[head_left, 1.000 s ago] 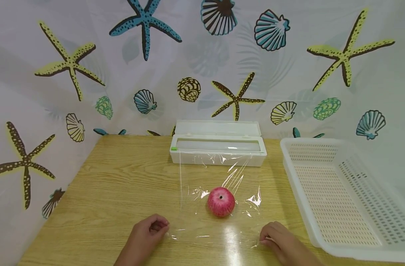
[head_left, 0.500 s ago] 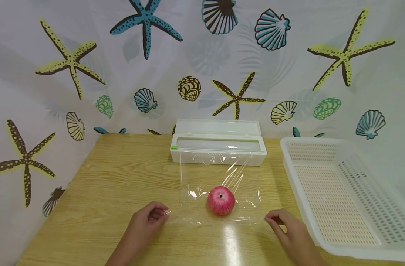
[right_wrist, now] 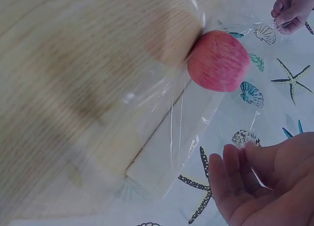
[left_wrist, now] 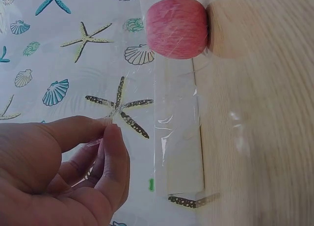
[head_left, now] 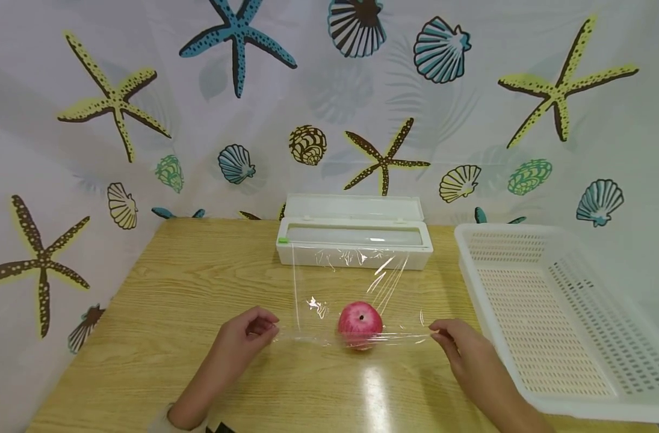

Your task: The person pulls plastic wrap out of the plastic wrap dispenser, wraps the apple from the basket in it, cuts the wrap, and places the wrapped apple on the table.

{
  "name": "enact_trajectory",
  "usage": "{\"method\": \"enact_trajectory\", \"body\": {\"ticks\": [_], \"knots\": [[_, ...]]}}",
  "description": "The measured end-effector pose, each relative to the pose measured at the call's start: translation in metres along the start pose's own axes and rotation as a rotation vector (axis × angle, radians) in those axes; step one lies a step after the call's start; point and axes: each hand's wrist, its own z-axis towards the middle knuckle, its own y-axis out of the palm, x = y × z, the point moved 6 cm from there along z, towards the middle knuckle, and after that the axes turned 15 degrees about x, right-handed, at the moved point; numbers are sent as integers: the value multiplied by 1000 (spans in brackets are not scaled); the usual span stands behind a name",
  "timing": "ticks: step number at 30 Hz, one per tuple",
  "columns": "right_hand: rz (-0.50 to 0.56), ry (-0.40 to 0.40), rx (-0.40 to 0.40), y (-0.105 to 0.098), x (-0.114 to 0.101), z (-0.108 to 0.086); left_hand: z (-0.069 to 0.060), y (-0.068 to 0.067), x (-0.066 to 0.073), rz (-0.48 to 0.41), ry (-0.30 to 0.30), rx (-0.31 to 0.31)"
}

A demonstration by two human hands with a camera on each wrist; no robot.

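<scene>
A sheet of clear plastic wrap point(head_left: 329, 282) runs from a white wrap dispenser point(head_left: 356, 260) with its lid up. My left hand point(head_left: 245, 340) pinches the near left corner of the film between thumb and fingertips. At the near right corner, my right hand point(head_left: 461, 349) pinches the film the same way. Between the hands stands a red apple point(head_left: 360, 322); the film's bunched near edge passes in front of it in the head view. Both wrist views show the apple through or beside the film, and whether the film touches it I cannot tell.
A white perforated basket point(head_left: 546, 325) stands on the right, close to my right forearm. The wooden table point(head_left: 199, 270) lies beneath everything. Behind it hangs a curtain point(head_left: 329, 90) printed with starfish and shells.
Both hands have moved up and away from me, carrying the film's near edge from in front of the apple to across it. The apple, dispenser and basket stay put.
</scene>
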Motion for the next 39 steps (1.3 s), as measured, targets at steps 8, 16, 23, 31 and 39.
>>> {"method": "enact_trajectory", "body": {"ticks": [8, 16, 23, 31, 39], "knots": [[-23, 68, 7, 8, 4, 3, 13, 4, -5, -21, -18, -49], [-33, 182, -64, 22, 16, 8, 24, 7, -13, -56, -50, -69], [-24, 299, -155, 36, 26, 9, 35, 15, -16, -63, -54, -54], [-2, 354, -206, 50, 38, 6, 45, 24, -16, -74, -41, -63], [10, 364, -224, 62, 46, 4, 51, 32, -22, -58, -61, -56]]}}
